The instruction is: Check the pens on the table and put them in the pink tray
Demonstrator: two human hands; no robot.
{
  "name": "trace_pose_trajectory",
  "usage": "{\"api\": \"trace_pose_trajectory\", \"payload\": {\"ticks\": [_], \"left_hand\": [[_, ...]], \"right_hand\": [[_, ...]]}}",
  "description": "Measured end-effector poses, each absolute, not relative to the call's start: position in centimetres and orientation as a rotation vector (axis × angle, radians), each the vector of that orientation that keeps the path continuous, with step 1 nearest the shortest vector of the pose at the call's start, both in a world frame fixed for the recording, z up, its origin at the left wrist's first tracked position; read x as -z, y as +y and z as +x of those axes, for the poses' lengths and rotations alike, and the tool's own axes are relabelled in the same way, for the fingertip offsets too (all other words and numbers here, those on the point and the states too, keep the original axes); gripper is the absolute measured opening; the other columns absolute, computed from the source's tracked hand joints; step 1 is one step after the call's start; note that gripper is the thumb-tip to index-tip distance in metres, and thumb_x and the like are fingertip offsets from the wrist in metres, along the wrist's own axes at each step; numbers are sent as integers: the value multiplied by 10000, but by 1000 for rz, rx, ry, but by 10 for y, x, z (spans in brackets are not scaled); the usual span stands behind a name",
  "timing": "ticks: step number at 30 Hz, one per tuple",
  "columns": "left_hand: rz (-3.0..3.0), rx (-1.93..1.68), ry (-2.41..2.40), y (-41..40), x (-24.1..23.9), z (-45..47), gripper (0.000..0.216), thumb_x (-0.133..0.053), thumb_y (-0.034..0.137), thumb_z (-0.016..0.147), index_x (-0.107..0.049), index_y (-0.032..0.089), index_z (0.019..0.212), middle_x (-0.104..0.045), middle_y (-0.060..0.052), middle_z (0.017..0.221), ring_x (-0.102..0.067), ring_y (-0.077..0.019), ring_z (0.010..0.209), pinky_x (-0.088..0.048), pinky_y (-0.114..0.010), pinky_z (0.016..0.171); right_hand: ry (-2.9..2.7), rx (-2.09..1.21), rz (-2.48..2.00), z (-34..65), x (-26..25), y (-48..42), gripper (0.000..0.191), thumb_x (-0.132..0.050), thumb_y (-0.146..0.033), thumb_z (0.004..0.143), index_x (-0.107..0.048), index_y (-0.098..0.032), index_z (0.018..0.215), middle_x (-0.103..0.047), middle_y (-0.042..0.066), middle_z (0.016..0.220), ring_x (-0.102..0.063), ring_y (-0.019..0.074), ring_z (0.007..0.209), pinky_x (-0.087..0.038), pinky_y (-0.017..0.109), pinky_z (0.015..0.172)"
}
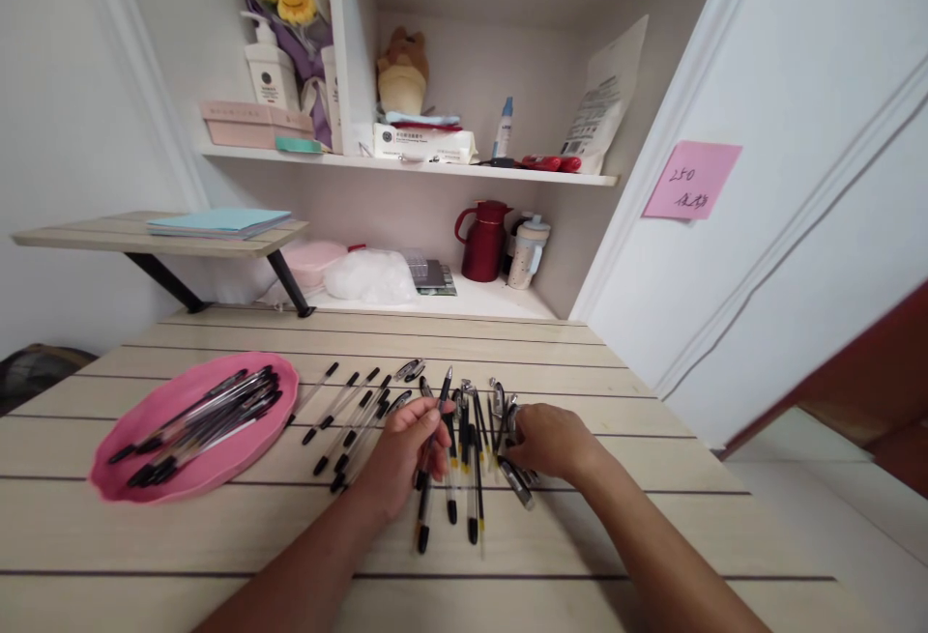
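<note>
The pale wooden table [217, 536] fills the lower half of your view, with a recessed shelf [406, 167] of bottles and boxes behind it and a red jug [484, 241] in the alcove below. On the left of the table lies an oval pink tray [181, 493], holding a bundle of black pens [210, 411] laid lengthwise. Your left hand [406, 454] is closed on one pen [425, 507], pinched between thumb and fingers, its tip angled up and away from you. Your right hand [547, 440] rests palm down, fingers curled over a heap of loose pens [473, 488]; whether it grips any of them cannot be told. That heap lies between your two hands. A row of pens [346, 420] lies on the table between the tray and your left hand.
</note>
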State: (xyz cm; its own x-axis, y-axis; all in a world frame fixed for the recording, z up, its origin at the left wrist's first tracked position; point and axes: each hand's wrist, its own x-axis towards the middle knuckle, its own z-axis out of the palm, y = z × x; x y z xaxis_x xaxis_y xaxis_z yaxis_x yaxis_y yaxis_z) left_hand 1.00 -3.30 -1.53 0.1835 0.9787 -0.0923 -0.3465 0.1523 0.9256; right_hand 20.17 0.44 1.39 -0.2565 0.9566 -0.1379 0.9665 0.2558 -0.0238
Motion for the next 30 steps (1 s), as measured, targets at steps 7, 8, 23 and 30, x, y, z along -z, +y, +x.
{"api": "trace_pose_trajectory", "payload": {"ticks": [7,8,23,30], "left_hand": [[899,-1070,809,-35,14,10,343,-543,370,712,-528,146,971,-558,15,614,-519,-79,409,-386,-191,398],[912,-1050,807,-36,13,11,331,-550,363,706,-533,145,955,-559,14,614,-526,-81,417,-386,-186,394],[1137,-970,979,-39,12,16,226,-557,287,689,-573,132,852,-546,22,603,-474,-42,361,-267,-142,321],[1161,-999,1029,-39,12,16,139,-548,259,689,-572,124,713,-536,24,557,-443,-35,355,-258,-142,317]], "right_hand": [[2597,806,2149,217,-15,18,95,-591,-261,597,-560,-174,577,-553,7,507,-504,130,476,-295,235,436],[2641,1103,2239,218,-16,20,122,-598,-291,613,-567,-176,641,-532,-13,499,-479,112,451,-294,226,427],[2564,2903,1950,189,-17,10,281,-675,-352,624,-554,-166,797,-536,-29,614,-493,72,501,-355,190,455],[2596,2744,1739,168,-5,1,246,-654,-345,649,-544,-155,760,-514,-43,537,-467,63,455,-334,175,419]]}}
